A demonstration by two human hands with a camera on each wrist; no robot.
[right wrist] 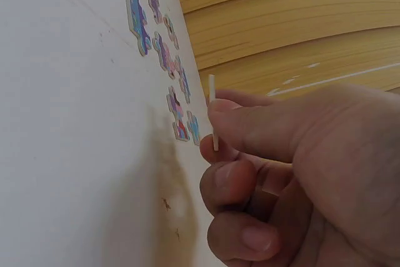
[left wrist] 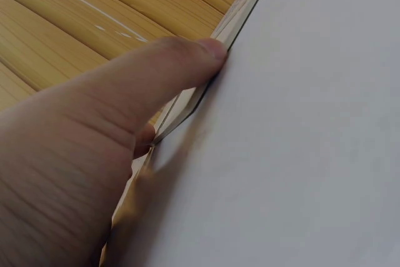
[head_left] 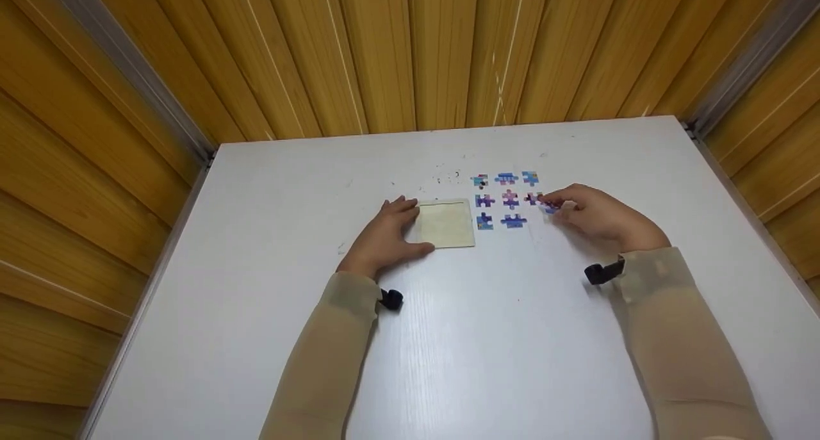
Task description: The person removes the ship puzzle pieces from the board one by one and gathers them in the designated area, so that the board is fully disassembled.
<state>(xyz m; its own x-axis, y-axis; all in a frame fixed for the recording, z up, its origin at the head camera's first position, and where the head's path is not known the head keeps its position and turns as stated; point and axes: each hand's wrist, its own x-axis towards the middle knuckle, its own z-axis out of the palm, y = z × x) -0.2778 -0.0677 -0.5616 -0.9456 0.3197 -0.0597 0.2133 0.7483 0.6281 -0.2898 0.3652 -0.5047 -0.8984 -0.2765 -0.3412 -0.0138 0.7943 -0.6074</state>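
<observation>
My left hand (head_left: 384, 238) holds a small pale square puzzle tray (head_left: 448, 228), with the thumb at its near edge and fingers at the far left corner. In the left wrist view the thumb (left wrist: 187, 60) presses against the side of the tray. My right hand (head_left: 599, 216) pinches one jigsaw piece (right wrist: 213, 84) between thumb and fingers. That piece is seen edge-on in the right wrist view, so its picture is hidden there. Several colourful jigsaw pieces (head_left: 510, 200) lie apart in rows just right of the tray.
All of this is on a white table (head_left: 487, 350). Yellow wood-look panels (head_left: 410, 56) stand behind the table and along both sides. Small dark specks (head_left: 448, 173) mark the tabletop beyond the tray. Each wrist wears a black camera mount (head_left: 392, 299).
</observation>
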